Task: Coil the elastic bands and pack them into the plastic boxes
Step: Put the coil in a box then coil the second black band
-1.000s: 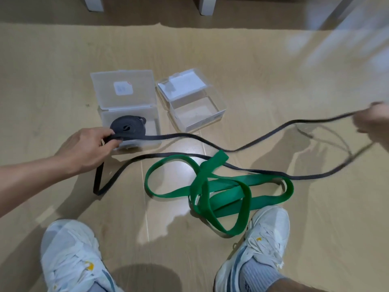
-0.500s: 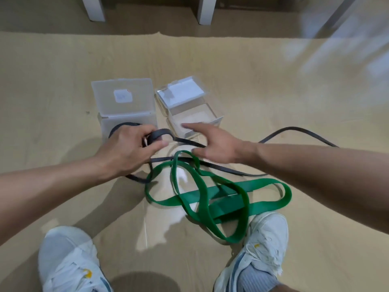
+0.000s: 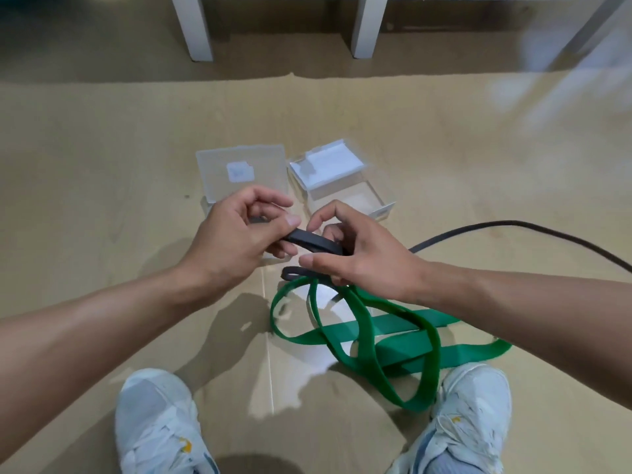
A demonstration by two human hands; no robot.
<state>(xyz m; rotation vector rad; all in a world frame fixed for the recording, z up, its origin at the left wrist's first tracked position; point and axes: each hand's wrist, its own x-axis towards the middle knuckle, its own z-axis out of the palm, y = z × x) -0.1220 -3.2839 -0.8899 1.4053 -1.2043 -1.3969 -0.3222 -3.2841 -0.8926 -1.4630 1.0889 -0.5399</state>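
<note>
Both hands [image 3: 236, 241] [image 3: 362, 258] lifted, pinching flat black band [image 3: 313, 243]; coil prob. hidden.

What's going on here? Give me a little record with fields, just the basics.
Activity: coiling the black elastic band
Left hand: pinches one end of the band's coil
Right hand: grips the coil's other side
Band's tail: trails right across the floor
Green elastic band: loose tangle on the floor, untouched
Clear plastic boxes: left box, right box, both open
Feet: white sneakers

two plastic boxes [image 3: 245, 172] [image 3: 345, 181], two elastic bands: black [image 3: 314, 242], green [image 3: 393, 340]; two shoes [image 3: 157, 425] [image 3: 472, 415]
</note>
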